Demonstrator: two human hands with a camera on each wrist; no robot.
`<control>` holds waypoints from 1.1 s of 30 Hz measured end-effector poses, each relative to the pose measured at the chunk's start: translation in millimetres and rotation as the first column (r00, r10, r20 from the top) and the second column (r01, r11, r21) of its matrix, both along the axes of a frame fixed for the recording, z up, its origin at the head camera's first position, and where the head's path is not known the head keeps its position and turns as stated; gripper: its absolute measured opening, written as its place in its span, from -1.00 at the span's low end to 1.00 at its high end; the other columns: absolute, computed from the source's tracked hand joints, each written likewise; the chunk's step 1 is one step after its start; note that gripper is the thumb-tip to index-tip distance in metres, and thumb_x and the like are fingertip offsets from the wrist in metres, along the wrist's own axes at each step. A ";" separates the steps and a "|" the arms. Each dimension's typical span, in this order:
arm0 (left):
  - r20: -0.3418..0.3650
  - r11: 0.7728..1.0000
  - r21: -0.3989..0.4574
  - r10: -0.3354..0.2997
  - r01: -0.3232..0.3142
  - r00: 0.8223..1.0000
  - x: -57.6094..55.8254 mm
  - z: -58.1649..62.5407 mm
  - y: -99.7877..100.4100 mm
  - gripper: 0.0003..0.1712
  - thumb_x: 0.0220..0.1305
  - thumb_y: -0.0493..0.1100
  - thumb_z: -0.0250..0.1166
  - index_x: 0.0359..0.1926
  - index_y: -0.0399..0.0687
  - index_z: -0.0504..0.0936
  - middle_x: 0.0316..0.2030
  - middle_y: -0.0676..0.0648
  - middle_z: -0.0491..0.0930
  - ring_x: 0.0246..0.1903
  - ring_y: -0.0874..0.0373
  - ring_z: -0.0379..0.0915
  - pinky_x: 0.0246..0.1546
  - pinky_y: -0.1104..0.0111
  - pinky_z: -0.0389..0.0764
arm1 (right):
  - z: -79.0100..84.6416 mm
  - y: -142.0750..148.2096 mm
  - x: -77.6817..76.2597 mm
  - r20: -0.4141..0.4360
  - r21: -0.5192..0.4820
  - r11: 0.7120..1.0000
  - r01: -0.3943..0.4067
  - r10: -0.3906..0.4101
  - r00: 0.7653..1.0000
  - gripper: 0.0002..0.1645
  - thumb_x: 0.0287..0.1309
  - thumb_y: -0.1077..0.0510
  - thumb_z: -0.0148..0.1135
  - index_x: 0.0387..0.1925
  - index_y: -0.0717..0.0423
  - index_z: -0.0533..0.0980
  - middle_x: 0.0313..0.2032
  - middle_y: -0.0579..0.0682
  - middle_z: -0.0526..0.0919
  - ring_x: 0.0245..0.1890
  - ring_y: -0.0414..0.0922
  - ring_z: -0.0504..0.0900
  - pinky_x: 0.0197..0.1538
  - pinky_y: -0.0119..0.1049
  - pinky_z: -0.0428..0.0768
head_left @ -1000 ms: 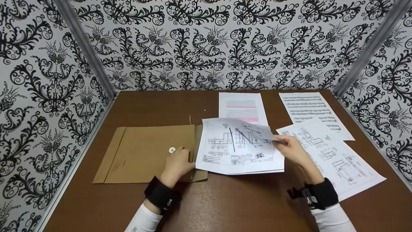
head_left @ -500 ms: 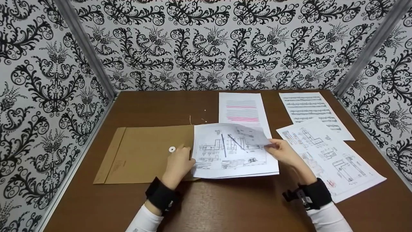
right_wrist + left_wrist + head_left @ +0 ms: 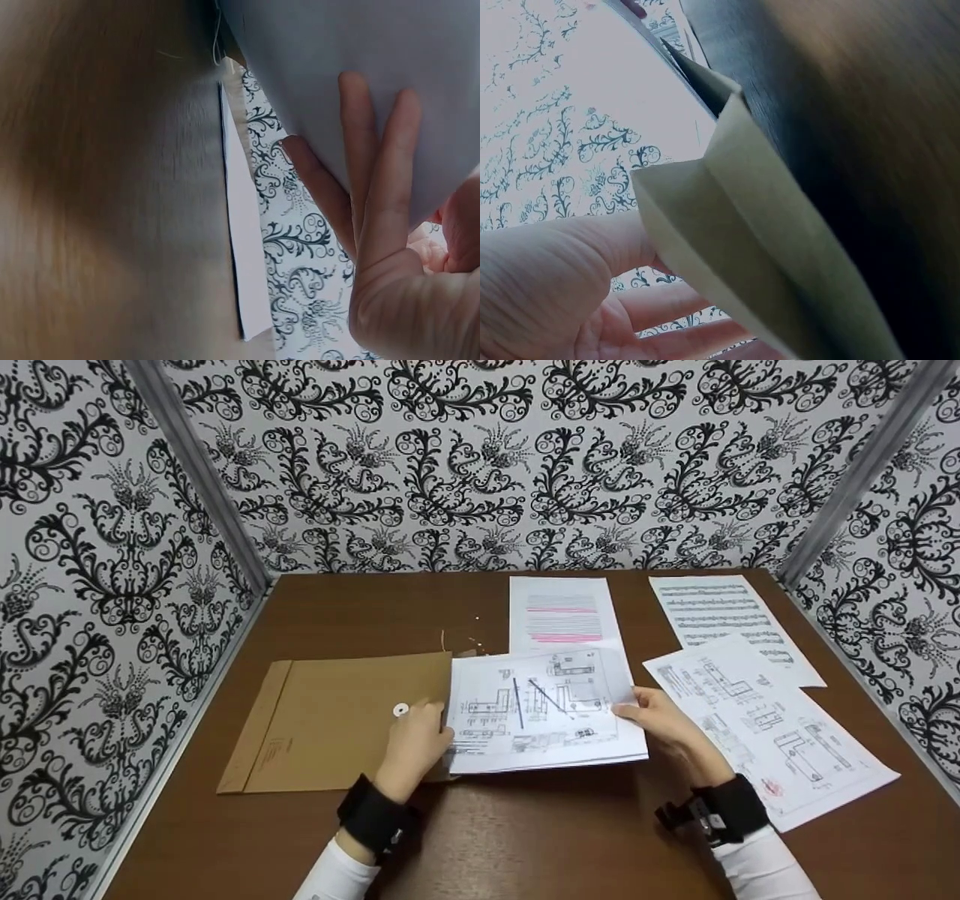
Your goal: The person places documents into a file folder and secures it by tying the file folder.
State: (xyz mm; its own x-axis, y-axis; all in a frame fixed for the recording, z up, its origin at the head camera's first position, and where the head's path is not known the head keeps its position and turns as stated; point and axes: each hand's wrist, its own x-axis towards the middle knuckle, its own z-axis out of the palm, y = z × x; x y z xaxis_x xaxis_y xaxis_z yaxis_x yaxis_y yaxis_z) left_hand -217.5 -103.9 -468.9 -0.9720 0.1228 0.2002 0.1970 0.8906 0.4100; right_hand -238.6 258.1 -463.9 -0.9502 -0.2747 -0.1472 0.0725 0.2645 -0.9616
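A brown paper envelope [image 3: 345, 720] with a white round button [image 3: 400, 710] lies at the left, its mouth facing right. My left hand [image 3: 416, 746] pinches the upper layer at that mouth; the left wrist view shows the envelope's folded side [image 3: 757, 225] spread apart there. Several stacked sheets with technical drawings [image 3: 555, 712] have their left edge at the mouth; how far they reach inside is hidden. My right hand [image 3: 664, 720] pinches their right edge, thumb on top, and in the right wrist view its fingers [image 3: 390, 165] extend under the paper [image 3: 360, 45].
Behind the stack lies a page with pink highlighted lines [image 3: 566, 615]. A music sheet [image 3: 724, 611] lies at the back right, and a drawing sheet with a red stamp [image 3: 780, 735] overlaps it in front. A thin string [image 3: 442, 640] sticks out behind the envelope.
My right hand has brought the sheets left and slightly down, so their left edge now meets the envelope's mouth. The raised corner has flattened. My left hand stays at the envelope's edge.
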 end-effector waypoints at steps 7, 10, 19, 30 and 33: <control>0.019 0.999 0.002 -0.051 0.051 0.998 1.6 1.0 -2.7 -0.87 0.11 -0.33 0.35 -0.28 -0.29 0.70 -0.30 -0.26 0.72 -0.39 -0.12 0.64 -0.44 0.06 0.58 | -9.0 -1.4 -5.2 0.035 -0.114 0.993 0.014 -0.010 0.999 -0.42 0.40 0.33 0.05 0.28 0.68 0.21 -0.28 -0.20 0.75 -0.33 -0.33 0.75 -0.26 -0.47 0.70; 0.031 0.998 -0.001 -0.063 0.063 0.998 2.3 2.0 -3.9 -0.89 0.11 -0.32 0.36 -0.30 -0.27 0.69 -0.31 -0.26 0.73 -0.39 -0.10 0.65 -0.44 0.07 0.57 | -11.6 -2.5 -6.7 0.044 -0.148 0.989 0.007 -0.001 0.999 -0.44 0.42 0.32 0.03 0.28 0.65 0.19 -0.27 -0.21 0.74 -0.31 -0.31 0.76 -0.24 -0.46 0.70; 0.025 0.996 0.007 -0.087 0.086 0.996 3.0 2.6 -4.5 -0.95 0.07 -0.33 0.34 -0.39 -0.25 0.65 -0.36 -0.25 0.73 -0.44 -0.08 0.61 -0.46 0.07 0.56 | -10.8 -14.4 -11.8 0.034 -0.245 0.967 -0.071 0.082 0.996 -0.38 0.44 0.31 0.04 0.34 0.67 0.14 -0.18 -0.18 0.78 -0.21 -0.28 0.79 -0.17 -0.43 0.73; 0.041 0.994 0.039 -0.101 0.100 0.994 1.1 3.3 -4.1 -0.95 0.05 -0.35 0.31 -0.40 -0.23 0.65 -0.38 -0.23 0.72 -0.50 0.04 0.48 -0.52 0.18 0.44 | -11.0 -29.3 -28.8 0.024 -0.208 0.959 -0.194 0.204 0.979 -0.36 0.46 0.31 0.05 0.39 0.60 0.13 -0.11 -0.17 0.78 -0.16 -0.26 0.79 -0.13 -0.39 0.74; 0.053 0.994 0.040 -0.102 0.099 0.993 0.4 2.8 -4.0 -0.94 0.05 -0.34 0.31 -0.38 -0.24 0.66 -0.37 -0.23 0.72 -0.49 0.02 0.50 -0.50 0.17 0.46 | -12.4 -34.2 -31.6 0.029 -0.219 0.952 -0.211 0.223 0.974 -0.39 0.45 0.34 0.05 0.37 0.62 0.15 -0.10 -0.16 0.78 -0.14 -0.26 0.78 -0.10 -0.39 0.73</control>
